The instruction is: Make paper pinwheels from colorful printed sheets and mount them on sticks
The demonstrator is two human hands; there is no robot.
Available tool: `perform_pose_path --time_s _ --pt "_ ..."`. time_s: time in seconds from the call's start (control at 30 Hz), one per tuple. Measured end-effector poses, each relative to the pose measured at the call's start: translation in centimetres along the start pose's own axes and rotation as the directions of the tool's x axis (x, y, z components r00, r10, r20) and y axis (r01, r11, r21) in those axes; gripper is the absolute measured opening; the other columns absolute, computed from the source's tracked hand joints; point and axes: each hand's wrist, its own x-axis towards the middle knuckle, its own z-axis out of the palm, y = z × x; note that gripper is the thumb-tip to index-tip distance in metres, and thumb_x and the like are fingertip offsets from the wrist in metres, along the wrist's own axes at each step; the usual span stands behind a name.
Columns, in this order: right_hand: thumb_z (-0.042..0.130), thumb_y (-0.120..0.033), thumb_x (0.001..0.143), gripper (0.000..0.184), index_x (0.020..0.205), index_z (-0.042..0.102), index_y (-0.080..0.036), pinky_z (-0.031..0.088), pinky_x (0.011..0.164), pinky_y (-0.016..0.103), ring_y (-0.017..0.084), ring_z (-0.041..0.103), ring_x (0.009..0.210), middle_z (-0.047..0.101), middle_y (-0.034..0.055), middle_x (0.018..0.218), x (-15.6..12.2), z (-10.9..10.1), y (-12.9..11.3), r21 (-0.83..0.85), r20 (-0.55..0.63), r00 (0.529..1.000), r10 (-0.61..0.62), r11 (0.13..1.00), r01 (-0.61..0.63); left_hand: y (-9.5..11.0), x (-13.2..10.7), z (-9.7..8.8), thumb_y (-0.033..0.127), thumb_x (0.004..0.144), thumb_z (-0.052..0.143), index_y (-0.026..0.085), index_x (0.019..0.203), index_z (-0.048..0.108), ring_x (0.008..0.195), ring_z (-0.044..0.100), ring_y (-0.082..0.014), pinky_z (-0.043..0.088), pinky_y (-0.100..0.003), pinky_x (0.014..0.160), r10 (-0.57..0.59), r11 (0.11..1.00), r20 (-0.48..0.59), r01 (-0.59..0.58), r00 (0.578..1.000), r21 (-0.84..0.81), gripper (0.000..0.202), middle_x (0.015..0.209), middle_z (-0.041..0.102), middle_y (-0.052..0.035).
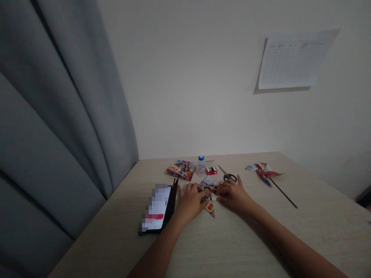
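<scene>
The left forearm (156,255) and right forearm (292,241) are bare and slender down to the view's lower edge. The left hand (189,202) and right hand (233,195) are bare too, wearing nothing.

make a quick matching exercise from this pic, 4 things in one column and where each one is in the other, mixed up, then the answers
Things:
1. black-handled scissors
2. paper pinwheel on a stick
3. phone
4. lined paper sheet

Places:
A. just left of the left hand
B. on the wall
C. just beyond the right hand
D. at the right side of the table

Pairs: 1-C, 2-D, 3-A, 4-B
</scene>
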Motion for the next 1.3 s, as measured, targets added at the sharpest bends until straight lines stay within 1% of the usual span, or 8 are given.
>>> perform_pose_path --time_s 0.17,0.37,0.57,0.8,1.03,1.3 --pt "0.063 -0.043 0.085 0.018 0.097 0.072 -0.033 -0.015 0.110 0.065 0.026 0.051 0.120 0.072 0.0003 0.107 0.00 -0.16 -0.18 0.001 0.004 1.000 0.013 1.000 -0.013 -0.24 0.18 0.15 0.050 0.089 0.060 0.055 0.126 0.056 0.126 0.040 -0.0311 0.000 -0.083 0.102 0.011 1.000 0.009 -0.011 1.000 0.014 0.038 0.125 0.054 -0.0001" --pt "0.062 -0.042 0.086 0.017 0.095 0.072 -0.032 -0.017 0.110 0.064 0.026 0.052 0.119 0.072 0.0007 0.107 -0.03 -0.21 -0.22 -0.002 -0.005 1.000 -0.003 1.000 0.003 -0.29 0.19 0.00 0.050 0.090 0.058 0.056 0.126 0.055 0.127 0.040 -0.0315 0.001 -0.083 0.102 0.007 1.000 0.028 -0.008 1.000 0.015 0.037 0.127 0.053 -0.0003" --pt "0.063 -0.041 0.086 0.015 0.094 0.072 -0.032 -0.020 0.108 0.064 0.026 0.053 0.118 0.073 0.0004 0.106 0.08 -0.10 -0.10 -0.006 -0.005 1.000 -0.011 1.000 0.011 -0.26 0.09 0.06 0.050 0.090 0.059 0.053 0.127 0.055 0.127 0.041 -0.0314 0.005 -0.083 0.103 0.007 0.999 0.022 -0.008 1.000 0.036 0.037 0.127 0.052 -0.0010" --pt "0.063 -0.041 0.086 0.016 0.096 0.073 -0.033 -0.019 0.110 0.063 0.025 0.053 0.119 0.073 -0.0005 0.108 0.05 0.00 -0.05 -0.005 -0.018 1.000 -0.011 1.000 0.011 -0.28 0.12 0.11 0.047 0.090 0.061 0.052 0.133 0.049 0.125 0.042 -0.0295 0.001 -0.082 0.103 0.023 1.000 -0.009 -0.023 1.000 0.019 0.045 0.122 0.055 -0.0006" --pt "0.063 -0.043 0.085 0.018 0.096 0.074 -0.033 -0.018 0.110 0.063 0.026 0.052 0.120 0.073 0.0011 0.108 0.09 -0.03 -0.09 -0.012 -0.003 1.000 0.004 1.000 -0.004 -0.18 0.03 -0.03 0.048 0.090 0.059 0.054 0.129 0.053 0.126 0.041 -0.0300 0.000 -0.081 0.104 0.021 0.999 0.010 -0.021 1.000 0.032 0.040 0.124 0.053 -0.0006" --pt "0.063 -0.043 0.085 0.019 0.097 0.074 -0.032 -0.018 0.110 0.063 0.026 0.052 0.120 0.072 0.0020 0.109 0.01 -0.35 -0.27 -0.007 0.013 1.000 0.010 1.000 -0.010 -0.17 0.02 -0.20 0.049 0.090 0.059 0.055 0.129 0.053 0.127 0.039 -0.0308 0.000 -0.080 0.105 0.018 0.999 0.036 -0.019 0.999 0.026 0.040 0.127 0.052 -0.0009"
